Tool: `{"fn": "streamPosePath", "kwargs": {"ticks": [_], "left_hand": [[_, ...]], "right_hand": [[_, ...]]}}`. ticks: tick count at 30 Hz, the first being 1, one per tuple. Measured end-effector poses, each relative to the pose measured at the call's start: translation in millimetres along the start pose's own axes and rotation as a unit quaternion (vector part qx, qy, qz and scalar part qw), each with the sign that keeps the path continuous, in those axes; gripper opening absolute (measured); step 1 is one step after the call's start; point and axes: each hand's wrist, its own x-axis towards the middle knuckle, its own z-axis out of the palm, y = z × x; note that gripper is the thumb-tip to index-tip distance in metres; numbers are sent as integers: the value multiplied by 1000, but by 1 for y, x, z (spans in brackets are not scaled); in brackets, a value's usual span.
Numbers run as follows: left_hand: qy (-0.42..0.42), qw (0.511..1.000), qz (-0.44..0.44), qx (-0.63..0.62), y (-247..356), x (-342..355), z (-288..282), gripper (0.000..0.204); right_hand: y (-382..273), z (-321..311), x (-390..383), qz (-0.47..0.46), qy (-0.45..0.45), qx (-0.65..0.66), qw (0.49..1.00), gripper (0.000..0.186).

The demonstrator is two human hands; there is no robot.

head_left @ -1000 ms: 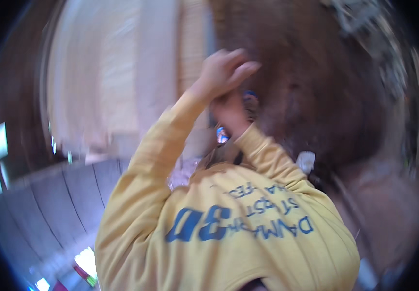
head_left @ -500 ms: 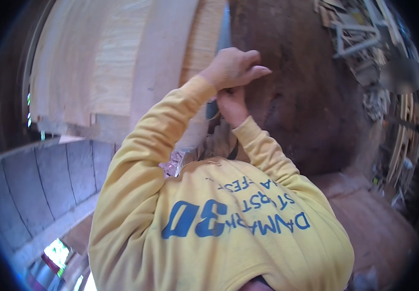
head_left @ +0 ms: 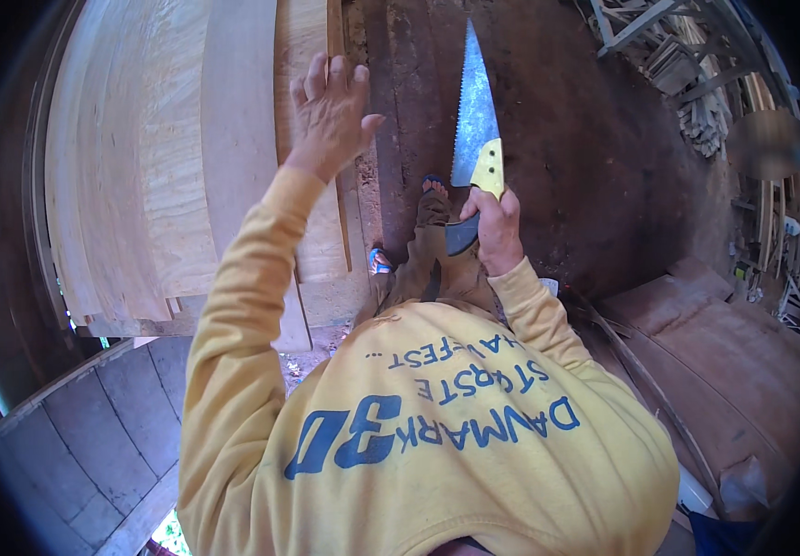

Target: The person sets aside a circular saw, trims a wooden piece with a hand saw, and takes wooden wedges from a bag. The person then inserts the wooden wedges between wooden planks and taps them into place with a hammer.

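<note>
A handsaw with a tapering metal blade and a yellow and black handle is gripped in my right hand. Its tip points away from me, and its toothed edge faces left, toward the boards. My left hand is held out with the fingers apart and nothing in it. It is over the right edge of a stack of wide wooden boards; I cannot tell if it touches them. Along the stack's right side lies a narrow board. The saw is apart from the wood.
Brown ground lies right of the stack, with my feet in sandals near its edge. Wood scraps and a light frame are piled at the far right. Brown sheets lie at the near right. A grey panelled surface is at the near left.
My hands, together at the boards' edge before, are now apart. The left moved left over the stack. The right came nearer to me and right, and the saw now shows fully.
</note>
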Motion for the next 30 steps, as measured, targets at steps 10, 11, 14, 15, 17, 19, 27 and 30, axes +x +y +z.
{"fn": "streamPosePath", "kwargs": {"ticks": [10,11,14,15,17,19,27,30], "left_hand": [[-124,990,55,37,-40,48,38,41],[-113,991,61,30,-41,50,40,40],[-141,983,94,67,-40,64,40,38],[-149,982,94,67,-39,70,39,38],[-228,960,133,90,-40,82,39,36],[-211,958,168,98,-45,91,48,38],[-370,918,128,69,-40,116,52,47],[-366,921,119,56,-41,116,52,48]], "right_hand": [[-15,16,80,22,-100,-11,995,16],[-16,16,89,20,-103,-19,994,16],[-24,14,115,13,-109,-17,994,17],[-29,13,122,9,-110,-23,994,17],[-34,9,131,21,-116,-4,993,18],[-37,-1,140,14,-130,-13,991,18],[-35,-30,155,41,-125,-20,991,18],[-36,-36,161,40,-115,-30,992,18]]}}
